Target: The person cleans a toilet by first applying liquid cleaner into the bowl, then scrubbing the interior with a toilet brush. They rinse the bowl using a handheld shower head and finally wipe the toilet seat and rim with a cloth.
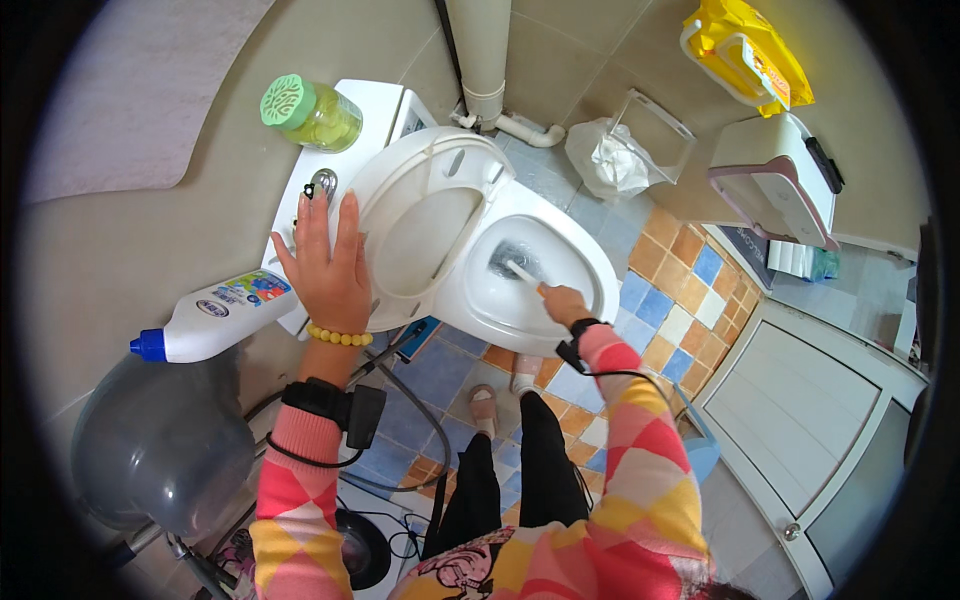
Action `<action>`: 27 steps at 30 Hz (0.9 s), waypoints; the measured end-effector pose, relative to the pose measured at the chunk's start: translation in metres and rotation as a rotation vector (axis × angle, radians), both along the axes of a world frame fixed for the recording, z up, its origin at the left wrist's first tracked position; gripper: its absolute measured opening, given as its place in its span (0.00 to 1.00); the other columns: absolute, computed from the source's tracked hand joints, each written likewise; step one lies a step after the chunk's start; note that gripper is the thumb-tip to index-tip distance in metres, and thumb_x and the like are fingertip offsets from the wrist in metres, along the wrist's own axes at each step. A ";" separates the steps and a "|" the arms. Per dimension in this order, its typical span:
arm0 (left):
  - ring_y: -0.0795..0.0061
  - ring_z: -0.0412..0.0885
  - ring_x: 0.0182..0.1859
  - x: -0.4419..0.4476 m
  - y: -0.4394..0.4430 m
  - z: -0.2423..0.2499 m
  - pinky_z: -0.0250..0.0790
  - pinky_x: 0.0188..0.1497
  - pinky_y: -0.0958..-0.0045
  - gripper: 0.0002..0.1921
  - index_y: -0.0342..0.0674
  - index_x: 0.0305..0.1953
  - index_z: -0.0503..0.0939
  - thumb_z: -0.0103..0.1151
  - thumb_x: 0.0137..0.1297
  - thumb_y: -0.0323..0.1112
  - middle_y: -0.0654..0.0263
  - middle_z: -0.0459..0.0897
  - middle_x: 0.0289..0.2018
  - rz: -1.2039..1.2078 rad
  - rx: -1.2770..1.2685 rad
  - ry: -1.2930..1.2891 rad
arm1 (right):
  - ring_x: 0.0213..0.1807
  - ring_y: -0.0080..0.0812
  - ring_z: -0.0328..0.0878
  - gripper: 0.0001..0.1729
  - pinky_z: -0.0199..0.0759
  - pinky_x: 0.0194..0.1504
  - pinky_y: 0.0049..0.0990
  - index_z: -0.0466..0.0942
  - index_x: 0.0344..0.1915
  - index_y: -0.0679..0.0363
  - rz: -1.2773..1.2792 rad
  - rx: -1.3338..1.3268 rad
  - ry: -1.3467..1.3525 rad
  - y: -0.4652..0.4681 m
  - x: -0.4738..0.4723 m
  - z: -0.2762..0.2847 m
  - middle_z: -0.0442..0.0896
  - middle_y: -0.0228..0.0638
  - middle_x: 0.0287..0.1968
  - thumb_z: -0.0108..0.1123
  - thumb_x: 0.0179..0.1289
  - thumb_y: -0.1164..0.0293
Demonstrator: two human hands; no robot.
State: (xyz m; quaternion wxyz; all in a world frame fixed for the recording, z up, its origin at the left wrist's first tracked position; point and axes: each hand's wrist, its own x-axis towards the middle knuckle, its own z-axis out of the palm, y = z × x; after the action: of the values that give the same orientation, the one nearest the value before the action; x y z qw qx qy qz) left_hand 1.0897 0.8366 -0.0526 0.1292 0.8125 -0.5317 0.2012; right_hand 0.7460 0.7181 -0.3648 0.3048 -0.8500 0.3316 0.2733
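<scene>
With fingers spread, my left hand (pixel 328 264) is at the toilet cistern (pixel 367 105), its fingertips beside the round metal flush button (pixel 324 181); I cannot tell whether they touch it. My right hand (pixel 564 304) grips the handle of a toilet brush (pixel 525 273), white with an orange part near my fingers. The brush slants into the white toilet bowl (pixel 480 300), where its head is hidden in dark, stirred water. Behind the bowl the seat and lid (pixel 424 232) stand raised. A white cleaner bottle with a blue cap (pixel 232 311) lies tilted beside my left hand.
On the cistern sits a green-lidded jar (pixel 322 116). A wall-hung bin frame with a plastic bag (pixel 611 161) holds paper. Further right are a paper holder (pixel 780 176) and yellow wipes pack (pixel 750 60). A grey hose (pixel 439 427) curves over the tiled floor; a white door (pixel 795 409) stands right.
</scene>
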 end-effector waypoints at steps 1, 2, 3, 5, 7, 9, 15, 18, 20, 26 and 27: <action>0.52 0.69 0.70 0.000 0.001 -0.001 0.49 0.70 0.32 0.24 0.52 0.67 0.75 0.57 0.70 0.34 0.57 0.73 0.67 0.001 -0.003 0.001 | 0.42 0.49 0.86 0.20 0.79 0.42 0.47 0.75 0.59 0.54 0.052 -0.028 0.060 -0.007 -0.002 0.010 0.88 0.46 0.39 0.44 0.72 0.66; 0.53 0.70 0.70 0.000 0.001 -0.002 0.49 0.70 0.32 0.24 0.54 0.67 0.75 0.58 0.70 0.35 0.58 0.73 0.66 0.006 -0.009 -0.007 | 0.42 0.48 0.87 0.20 0.80 0.41 0.46 0.77 0.58 0.54 0.103 -0.044 0.041 -0.014 0.003 0.015 0.88 0.45 0.40 0.44 0.71 0.67; 0.53 0.70 0.70 0.000 0.001 -0.003 0.49 0.70 0.32 0.24 0.54 0.67 0.75 0.58 0.70 0.35 0.58 0.73 0.66 0.007 -0.012 0.003 | 0.42 0.46 0.87 0.19 0.80 0.41 0.44 0.79 0.56 0.55 0.151 -0.074 0.050 -0.019 0.011 0.015 0.88 0.44 0.40 0.45 0.71 0.67; 0.53 0.70 0.70 0.000 0.002 -0.004 0.49 0.70 0.32 0.24 0.54 0.67 0.75 0.58 0.70 0.35 0.58 0.73 0.67 0.010 -0.010 0.008 | 0.42 0.44 0.88 0.18 0.81 0.41 0.42 0.82 0.52 0.55 0.215 -0.117 0.081 -0.021 0.037 0.006 0.89 0.43 0.40 0.46 0.70 0.68; 0.53 0.70 0.70 0.001 0.002 -0.003 0.48 0.70 0.32 0.24 0.54 0.67 0.75 0.58 0.69 0.34 0.58 0.73 0.67 0.006 -0.013 0.004 | 0.42 0.41 0.88 0.17 0.81 0.40 0.40 0.86 0.45 0.56 0.241 -0.147 0.121 -0.016 0.068 -0.012 0.89 0.41 0.41 0.48 0.69 0.69; 0.53 0.70 0.70 0.001 0.001 -0.002 0.48 0.70 0.31 0.25 0.54 0.66 0.75 0.59 0.68 0.34 0.58 0.73 0.67 0.000 -0.023 0.005 | 0.38 0.45 0.88 0.16 0.81 0.37 0.44 0.84 0.44 0.60 0.232 -0.141 0.079 -0.009 0.082 -0.023 0.89 0.43 0.37 0.47 0.70 0.68; 0.54 0.70 0.70 -0.001 0.002 0.000 0.48 0.70 0.31 0.26 0.55 0.66 0.75 0.61 0.67 0.34 0.58 0.73 0.67 -0.003 -0.021 0.024 | 0.37 0.49 0.87 0.16 0.80 0.37 0.47 0.82 0.46 0.58 0.360 -0.088 -0.004 -0.035 0.045 0.008 0.88 0.46 0.36 0.47 0.71 0.66; 0.54 0.70 0.70 0.000 0.001 -0.001 0.49 0.70 0.31 0.26 0.56 0.66 0.75 0.61 0.67 0.34 0.59 0.73 0.67 -0.002 -0.024 0.004 | 0.38 0.50 0.86 0.15 0.78 0.37 0.48 0.82 0.50 0.49 0.404 -0.038 0.024 -0.052 0.026 0.035 0.86 0.45 0.35 0.49 0.71 0.67; 0.54 0.70 0.70 0.000 0.001 -0.002 0.49 0.70 0.31 0.25 0.56 0.66 0.76 0.61 0.67 0.35 0.59 0.73 0.67 -0.006 -0.032 -0.007 | 0.42 0.47 0.87 0.13 0.80 0.40 0.44 0.84 0.45 0.53 0.437 -0.051 0.012 -0.051 0.032 0.038 0.88 0.42 0.38 0.50 0.69 0.69; 0.54 0.70 0.70 0.000 0.002 -0.003 0.49 0.70 0.31 0.26 0.56 0.67 0.75 0.61 0.67 0.35 0.59 0.73 0.67 0.001 -0.017 -0.002 | 0.39 0.43 0.88 0.14 0.80 0.37 0.41 0.85 0.44 0.57 0.499 -0.171 0.093 -0.009 0.082 -0.007 0.89 0.40 0.38 0.51 0.69 0.68; 0.54 0.70 0.70 0.001 0.002 -0.003 0.49 0.70 0.31 0.26 0.56 0.67 0.75 0.61 0.67 0.35 0.59 0.74 0.67 -0.005 -0.028 0.001 | 0.39 0.42 0.88 0.14 0.81 0.37 0.40 0.86 0.43 0.58 0.523 -0.210 0.139 0.000 0.087 -0.014 0.89 0.40 0.38 0.51 0.70 0.68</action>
State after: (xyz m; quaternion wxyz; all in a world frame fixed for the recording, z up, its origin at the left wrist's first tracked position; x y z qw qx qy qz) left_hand 1.0905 0.8381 -0.0552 0.1414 0.8093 -0.5307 0.2082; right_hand 0.8325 0.7181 -0.3788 0.1111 -0.9127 0.1478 0.3643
